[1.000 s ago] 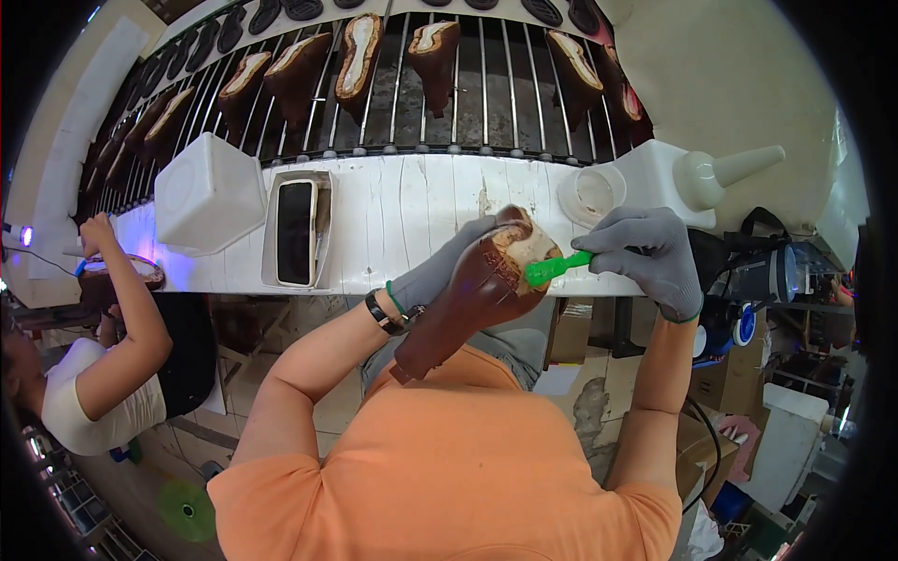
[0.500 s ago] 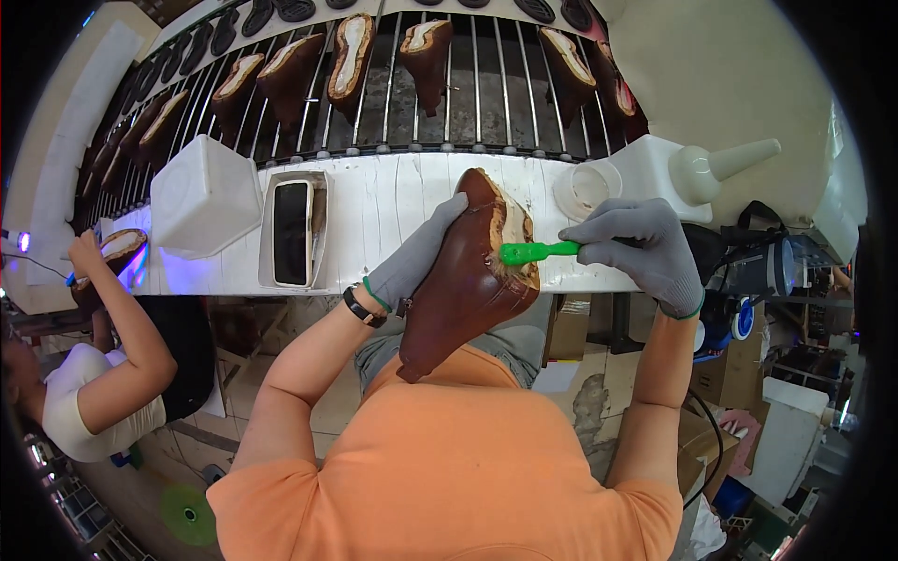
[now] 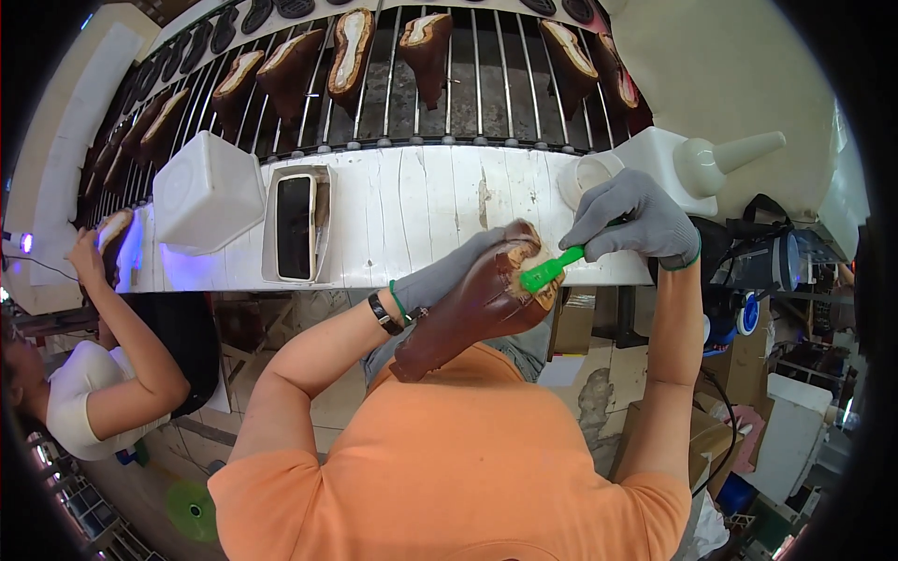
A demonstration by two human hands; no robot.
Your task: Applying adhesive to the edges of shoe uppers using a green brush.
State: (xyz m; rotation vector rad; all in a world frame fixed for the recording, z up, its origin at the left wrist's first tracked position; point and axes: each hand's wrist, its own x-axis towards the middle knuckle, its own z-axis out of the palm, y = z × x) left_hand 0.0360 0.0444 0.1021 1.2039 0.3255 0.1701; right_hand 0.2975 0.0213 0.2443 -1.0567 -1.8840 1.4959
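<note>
My left hand [image 3: 451, 271], in a grey glove, holds a brown shoe upper [image 3: 468, 313] with its pale underside turned up, just below the front edge of the white bench [image 3: 421, 201]. My right hand [image 3: 636, 220], also grey-gloved, grips a green brush [image 3: 550, 271] whose head rests on the toe end of the shoe. A black band sits on my left wrist.
A wire rack conveyor [image 3: 468, 84] behind the bench carries several brown shoes sole-up. On the bench stand a white tub [image 3: 208, 192], a white tray with a dark block [image 3: 296, 226], a small cup [image 3: 587, 174] and a white squeeze bottle [image 3: 697, 161]. A co-worker [image 3: 103, 355] holds a shoe at left.
The shoe has dropped back from the bench edge and its toe now points right. The brush has moved down with it and stays at the toe.
</note>
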